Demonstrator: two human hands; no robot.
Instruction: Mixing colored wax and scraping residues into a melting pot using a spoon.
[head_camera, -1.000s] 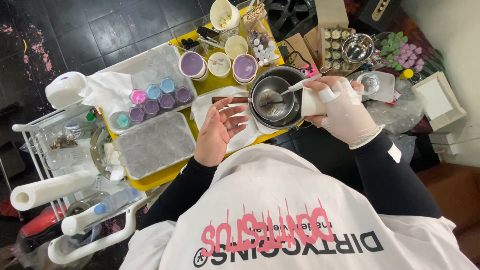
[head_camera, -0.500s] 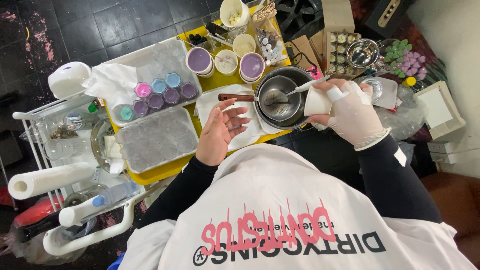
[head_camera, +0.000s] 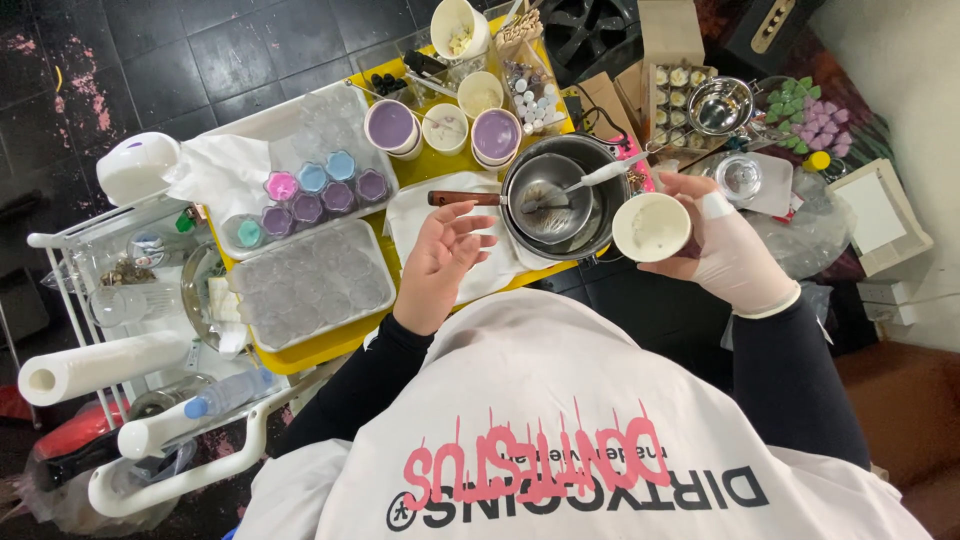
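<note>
Right hand (head_camera: 725, 255), in a pale glove: closed around a small white paper cup (head_camera: 651, 226), now held upright with its mouth showing, just beside the rim of the dark round metal pot (head_camera: 556, 197); a moment ago the same cup was tipped toward that pot, so the pour appears finished, and what remains inside the cup looks pale and shallow, though I cannot tell how much. Left hand (head_camera: 445, 262), bare: open, fingers loosely spread, holding nothing, hovering over the white cloth (head_camera: 418, 222) on the yellow tabletop (head_camera: 330, 345), much where it was before. Ahead of its fingertips: a brown wooden handle (head_camera: 463, 199) reaching to the pot. Inside the pot: a white-handled stirrer (head_camera: 598, 175), leaning on the rim, untouched. Beyond the pot, away from both hands: two purple-filled paper cups (head_camera: 391, 125) (head_camera: 496, 135) and two cream-filled ones between and behind them. To the outer side of the left hand: a clear plastic tray of small round moulds (head_camera: 312, 288), filled grey-white, and past it a cluster of little pink, blue and purple pots (head_camera: 318, 192). Beyond the right hand: a small steel bowl (head_camera: 719, 104), well apart.
</note>
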